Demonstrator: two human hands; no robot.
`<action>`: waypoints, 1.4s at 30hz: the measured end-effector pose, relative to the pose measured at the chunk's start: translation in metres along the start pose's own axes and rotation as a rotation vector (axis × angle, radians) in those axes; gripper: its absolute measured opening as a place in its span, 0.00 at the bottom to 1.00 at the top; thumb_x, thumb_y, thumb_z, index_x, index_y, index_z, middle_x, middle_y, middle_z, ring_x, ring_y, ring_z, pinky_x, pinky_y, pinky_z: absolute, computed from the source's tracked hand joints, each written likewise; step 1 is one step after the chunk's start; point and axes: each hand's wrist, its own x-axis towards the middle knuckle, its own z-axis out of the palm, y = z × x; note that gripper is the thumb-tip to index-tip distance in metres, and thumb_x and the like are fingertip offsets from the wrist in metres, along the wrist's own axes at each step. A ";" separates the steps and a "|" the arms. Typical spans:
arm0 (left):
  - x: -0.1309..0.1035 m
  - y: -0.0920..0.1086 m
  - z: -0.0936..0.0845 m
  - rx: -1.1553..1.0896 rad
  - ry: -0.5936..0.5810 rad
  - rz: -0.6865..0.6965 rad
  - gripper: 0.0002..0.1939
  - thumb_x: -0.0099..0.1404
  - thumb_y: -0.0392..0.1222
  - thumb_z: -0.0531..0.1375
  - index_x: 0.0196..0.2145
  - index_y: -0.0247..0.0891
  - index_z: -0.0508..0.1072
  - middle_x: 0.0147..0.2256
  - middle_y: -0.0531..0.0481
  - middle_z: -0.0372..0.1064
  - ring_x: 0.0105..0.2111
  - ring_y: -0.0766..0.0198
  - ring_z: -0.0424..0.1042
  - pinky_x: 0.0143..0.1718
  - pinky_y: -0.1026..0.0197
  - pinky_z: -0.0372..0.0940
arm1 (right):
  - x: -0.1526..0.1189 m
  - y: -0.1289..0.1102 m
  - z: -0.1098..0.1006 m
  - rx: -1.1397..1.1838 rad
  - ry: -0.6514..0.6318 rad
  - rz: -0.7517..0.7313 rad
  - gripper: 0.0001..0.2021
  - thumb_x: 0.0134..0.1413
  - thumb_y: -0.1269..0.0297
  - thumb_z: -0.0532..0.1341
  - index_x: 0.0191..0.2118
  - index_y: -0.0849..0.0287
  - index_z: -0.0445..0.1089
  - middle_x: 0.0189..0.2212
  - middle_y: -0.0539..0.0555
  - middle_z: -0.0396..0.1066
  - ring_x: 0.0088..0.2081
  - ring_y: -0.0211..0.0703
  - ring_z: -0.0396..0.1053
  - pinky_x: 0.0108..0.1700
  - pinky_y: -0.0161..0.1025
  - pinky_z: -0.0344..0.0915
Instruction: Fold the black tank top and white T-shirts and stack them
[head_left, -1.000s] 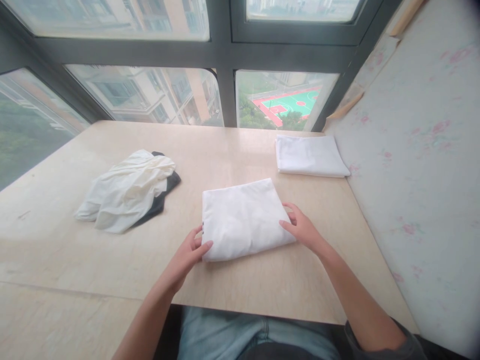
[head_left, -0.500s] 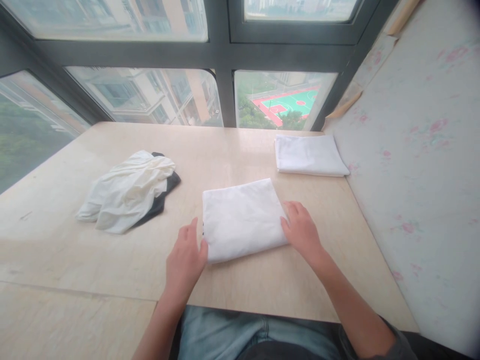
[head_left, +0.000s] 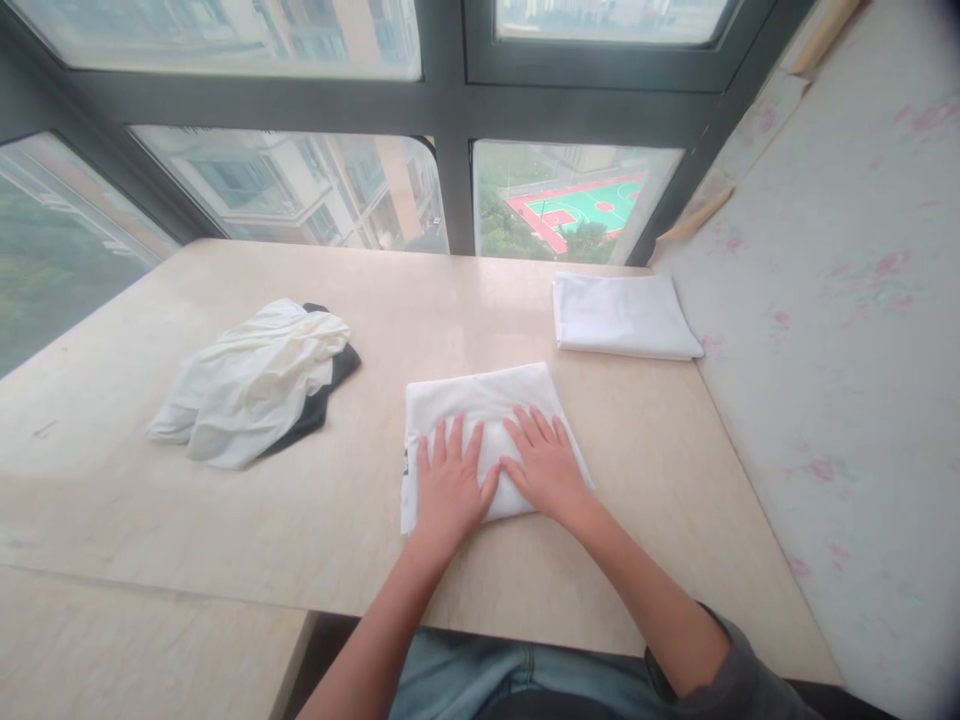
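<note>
Left hand [head_left: 452, 482] and right hand [head_left: 546, 462] palms down, fingers spread, thumbs nearly meeting, gripping nothing, on folded white cloth [head_left: 480, 390] just below frame centre; spread probably flattens it evenly. Strip of tabletop [head_left: 525, 595] separates it from front edge, room to slide either side. Rumpled cream cloth [head_left: 259, 385] over dark cloth [head_left: 313, 408], left of frame, well apart. Second folded bundle [head_left: 626, 315] upper right, near wall [head_left: 862, 400], likely parked aside

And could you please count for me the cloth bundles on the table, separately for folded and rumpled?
Folded: 2 (the near white bundle, under the left hand and right hand, and the far white bundle)
Rumpled: 1 (the cream and dark heap)
Total: 3
</note>
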 end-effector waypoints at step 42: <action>-0.053 -0.050 -0.054 -0.643 -0.233 -0.575 0.29 0.60 0.63 0.54 0.49 0.39 0.68 0.51 0.37 0.74 0.52 0.42 0.73 0.53 0.45 0.66 | -0.053 0.003 -0.026 0.113 -0.031 0.584 0.11 0.64 0.61 0.52 0.40 0.57 0.69 0.32 0.58 0.75 0.33 0.49 0.74 0.32 0.39 0.62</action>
